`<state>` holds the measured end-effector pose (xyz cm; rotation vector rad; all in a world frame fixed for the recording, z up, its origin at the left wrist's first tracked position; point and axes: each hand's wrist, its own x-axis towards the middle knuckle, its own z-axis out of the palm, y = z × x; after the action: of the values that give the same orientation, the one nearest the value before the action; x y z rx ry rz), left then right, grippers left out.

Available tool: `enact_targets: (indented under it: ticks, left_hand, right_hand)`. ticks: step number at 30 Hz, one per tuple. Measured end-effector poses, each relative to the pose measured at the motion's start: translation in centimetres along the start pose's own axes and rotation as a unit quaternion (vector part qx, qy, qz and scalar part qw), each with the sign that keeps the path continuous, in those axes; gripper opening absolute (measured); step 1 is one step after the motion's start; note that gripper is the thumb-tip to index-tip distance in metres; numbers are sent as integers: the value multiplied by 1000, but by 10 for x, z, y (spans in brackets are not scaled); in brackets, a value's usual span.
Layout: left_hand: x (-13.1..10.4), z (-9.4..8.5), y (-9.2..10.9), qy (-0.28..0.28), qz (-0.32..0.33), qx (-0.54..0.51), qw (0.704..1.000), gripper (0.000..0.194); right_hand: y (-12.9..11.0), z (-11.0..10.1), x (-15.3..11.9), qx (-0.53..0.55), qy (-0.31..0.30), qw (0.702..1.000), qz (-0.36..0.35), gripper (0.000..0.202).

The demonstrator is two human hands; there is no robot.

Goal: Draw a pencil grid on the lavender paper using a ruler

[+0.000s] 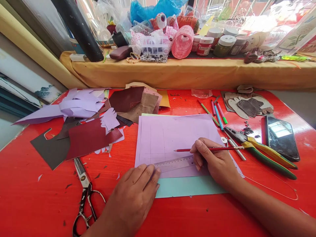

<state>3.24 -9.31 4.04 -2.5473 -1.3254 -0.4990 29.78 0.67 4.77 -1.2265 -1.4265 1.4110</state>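
The red table [187, 214] spreads beneath both hands, the left hand [135, 194] and the right hand [214, 158], and runs well past the fingers on every side. The purple paper [182, 135] lies just ahead of the left fingertips, squarely between the two hands, probably so that each can reach it without stretching. A blue-green sheet [190, 187] sticks out beneath its near edge, perhaps as backing. Leather scraps [89, 136] lie beyond the left fingers and to their left, apparently pushed aside to free the middle. The scissors [83, 177] rest left of the left fingers and the pliers [266, 159] right of the right ones; both seem parked within reach. A phone [281, 135] lies farther right of the right fingers. The clear ruler [176, 163] slants from under the left fingertips toward the right fingers, its left end pressed down, likely against slipping. The pencil [182, 150] points left from the right fingers, nearly level; whether its tip touches the paper I cannot tell. Thin lines [163, 141] cross the paper ahead of the left fingertips. The left hand reaches forward palm down, fingers together and nearly flat; the right forearm angles in from the lower right, thumb and fingers clamped on the pencil.
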Motion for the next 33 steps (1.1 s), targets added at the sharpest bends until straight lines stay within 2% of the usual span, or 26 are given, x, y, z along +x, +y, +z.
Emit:
enact_targets:
  ticks: [8,11,17,22,33]
  left_hand:
    - [-4,6,-2,-11,33,-20,999,39]
    - [-1,8,-4,-9,23,-45,999,36]
    - [2,7,1,10,-37,-64,997,33]
    - [3,8,4,1,-31,-51,998,36]
    - [-1,15,-6,-31,-28,-89,995,38]
  right_hand:
    - [0,0,0,15,-3,1000,22,53]
    - [0,0,0,-1,-3,1000,9,53]
    - [0,-1,-1,-8,0,1000,6,53]
    - [-1,-1,0,-13,-3,1000,10,54]
    - [1,-1,0,-12,-1,1000,7,52]
